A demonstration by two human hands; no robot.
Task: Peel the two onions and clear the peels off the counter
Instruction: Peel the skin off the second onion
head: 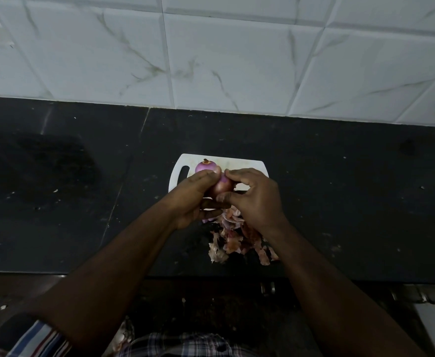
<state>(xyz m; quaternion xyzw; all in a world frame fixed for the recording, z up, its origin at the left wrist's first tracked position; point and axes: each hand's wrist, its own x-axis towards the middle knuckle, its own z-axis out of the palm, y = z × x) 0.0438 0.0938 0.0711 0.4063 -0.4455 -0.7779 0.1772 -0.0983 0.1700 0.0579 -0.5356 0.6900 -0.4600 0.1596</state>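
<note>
The left hand [195, 194] cradles the second onion [221, 188] at mid-frame while the right hand [255, 197] pinches its skin, the peeled onion [206, 166] resting behind on the white cutting board [247, 163], so next, I reckon, comes stripping that skin onto the peels [237, 238] below.

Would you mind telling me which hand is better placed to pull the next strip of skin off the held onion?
The right hand: its fingers already pinch at the onion, while the left hand cradles it.
</note>
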